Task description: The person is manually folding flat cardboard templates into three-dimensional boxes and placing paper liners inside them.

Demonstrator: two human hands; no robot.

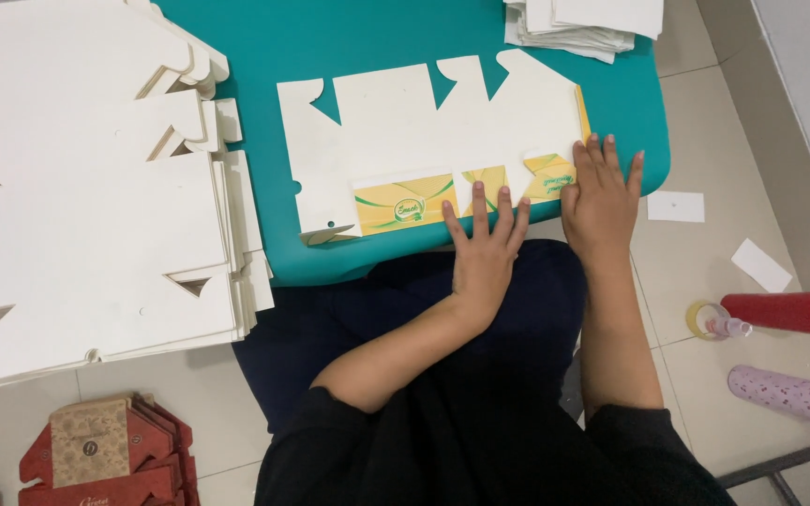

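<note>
Two stacks of flat white blanks [96, 206] crowd your left, more sheets [583, 23] top right | your left hand [485, 248] and right hand [602, 192] press flat, fingers spread, gripping nothing, on the unfolded box blank's [424, 131] folded yellow edge on the teal table [330, 37].

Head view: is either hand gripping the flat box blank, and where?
Neither grips. Left hand and right hand press flat on the box blank's folded near edge.

Flat white box blank [424, 131] on the teal desk [330, 37], its folded near flaps yellow-green; stacked white box blanks [86, 206] at left; red flattened boxes [96, 454] on the floor.
</note>
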